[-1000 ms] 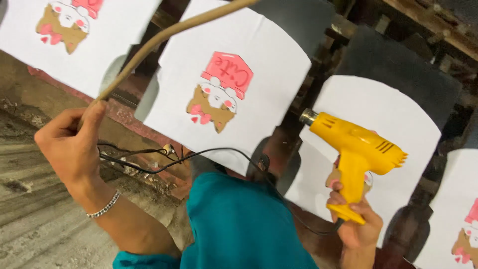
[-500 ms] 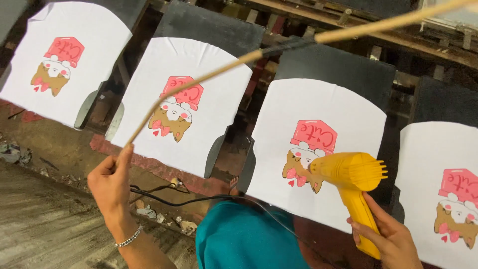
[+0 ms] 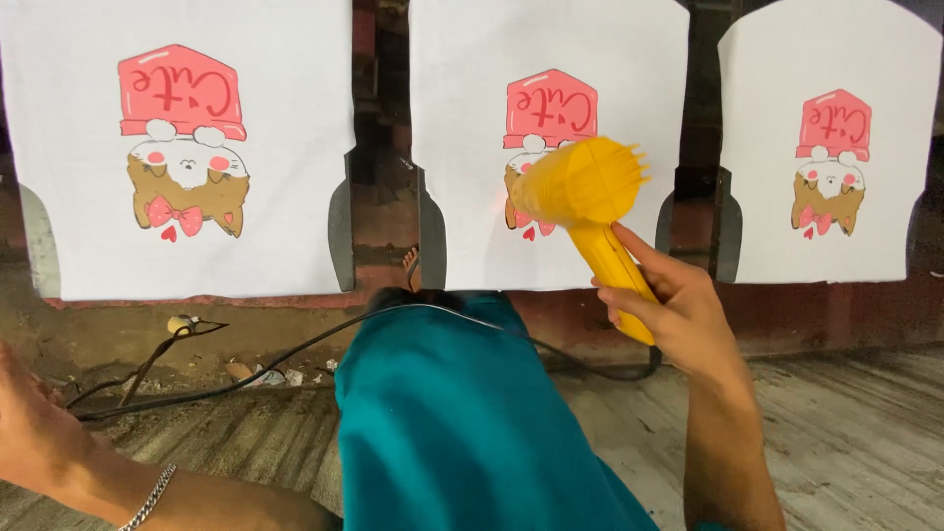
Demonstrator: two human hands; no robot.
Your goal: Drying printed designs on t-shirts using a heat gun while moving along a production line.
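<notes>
My right hand [image 3: 674, 310] grips the handle of a yellow heat gun [image 3: 588, 202], whose nozzle points at the pink and brown cartoon print on the middle white shirt panel [image 3: 472, 177]. A similar printed panel [image 3: 79, 187] lies to the left and another [image 3: 777, 187] to the right. My left hand [image 3: 29, 423] sits low at the left edge, mostly out of view, with a chain bracelet [image 3: 147, 500] on its wrist; I cannot tell what it holds. A black cable [image 3: 265, 366] runs from there toward the gun.
My teal clothing [image 3: 462, 423] fills the lower middle. The panels rest on dark boards against a reddish-brown rail [image 3: 383, 118]. Below lies a worn wooden floor [image 3: 846, 433] with small debris [image 3: 246, 374] near the rail's base.
The view has swung closer and square onto the panels. The heat gun now covers the middle print. My left arm has dropped low, and the long stick it held is out of view.
</notes>
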